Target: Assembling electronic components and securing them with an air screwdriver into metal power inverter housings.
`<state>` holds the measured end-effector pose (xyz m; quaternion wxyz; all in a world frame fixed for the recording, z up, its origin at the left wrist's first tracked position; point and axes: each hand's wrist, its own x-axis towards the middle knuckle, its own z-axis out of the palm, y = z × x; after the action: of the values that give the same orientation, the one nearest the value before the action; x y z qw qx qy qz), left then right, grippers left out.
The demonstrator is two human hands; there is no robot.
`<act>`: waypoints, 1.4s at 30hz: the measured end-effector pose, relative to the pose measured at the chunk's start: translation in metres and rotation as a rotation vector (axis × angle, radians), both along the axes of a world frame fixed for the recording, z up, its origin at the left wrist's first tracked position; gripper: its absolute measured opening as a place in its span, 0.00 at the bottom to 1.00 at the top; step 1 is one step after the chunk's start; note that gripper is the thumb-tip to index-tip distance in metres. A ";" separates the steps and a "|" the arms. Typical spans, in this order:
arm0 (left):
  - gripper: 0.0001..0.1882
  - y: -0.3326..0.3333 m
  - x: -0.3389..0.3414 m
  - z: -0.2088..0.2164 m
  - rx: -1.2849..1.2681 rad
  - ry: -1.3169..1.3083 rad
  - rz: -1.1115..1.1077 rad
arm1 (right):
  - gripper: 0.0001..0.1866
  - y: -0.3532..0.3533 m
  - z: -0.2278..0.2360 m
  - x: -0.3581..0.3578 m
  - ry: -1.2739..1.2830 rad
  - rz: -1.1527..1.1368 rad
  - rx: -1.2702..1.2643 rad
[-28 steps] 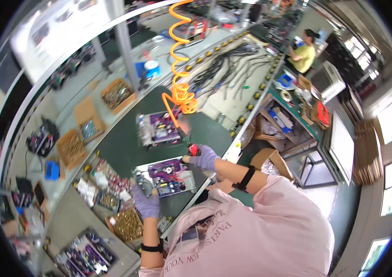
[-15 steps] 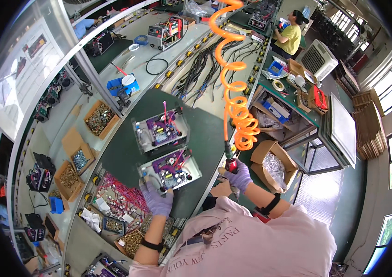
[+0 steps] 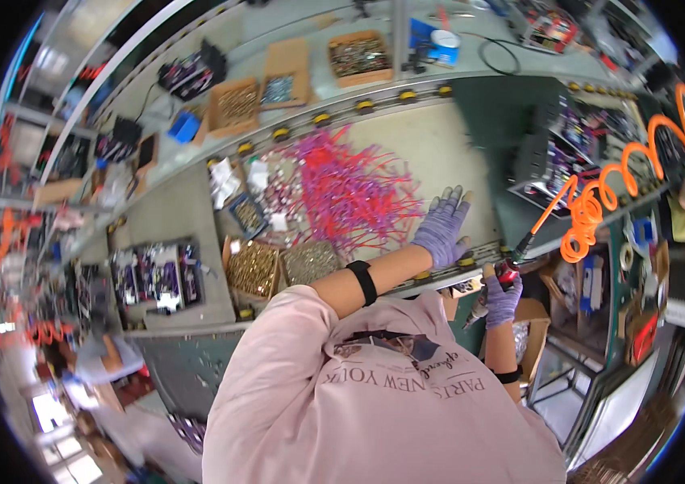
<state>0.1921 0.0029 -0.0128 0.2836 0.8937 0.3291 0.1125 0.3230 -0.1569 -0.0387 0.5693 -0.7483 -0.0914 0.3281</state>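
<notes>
My left hand, in a light purple glove, is open with its fingers spread over the pale work surface. Beside its fingertips lies a heap of red and purple wires; whether they touch is hard to tell. Low at the bench edge, my right hand, gloved too, is closed around a red air screwdriver whose bit points down and left. An orange coiled hose runs up from the tool. On the dark green board to the right stand metal housings with purple circuit boards.
Near my left forearm are boxes of brass-coloured screws and small silvery parts. More purple-board assemblies sit farther left. Open cardboard boxes of fasteners line the far shelf. Other people are at the lower left.
The view has swung left. My left hand has come off the nearer housing and moved beside the wires, fingers spread. My right hand still holds the screwdriver.
</notes>
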 end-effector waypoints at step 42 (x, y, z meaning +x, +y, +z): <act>0.36 -0.106 -0.634 -0.124 -0.709 0.835 1.342 | 0.17 0.073 0.027 -0.290 -0.063 0.863 -0.196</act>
<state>-0.4424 -0.1031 -0.1364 0.2748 0.3375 0.8799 -0.1906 0.0327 -0.0839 -0.0119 0.3035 -0.7015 -0.3813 0.5199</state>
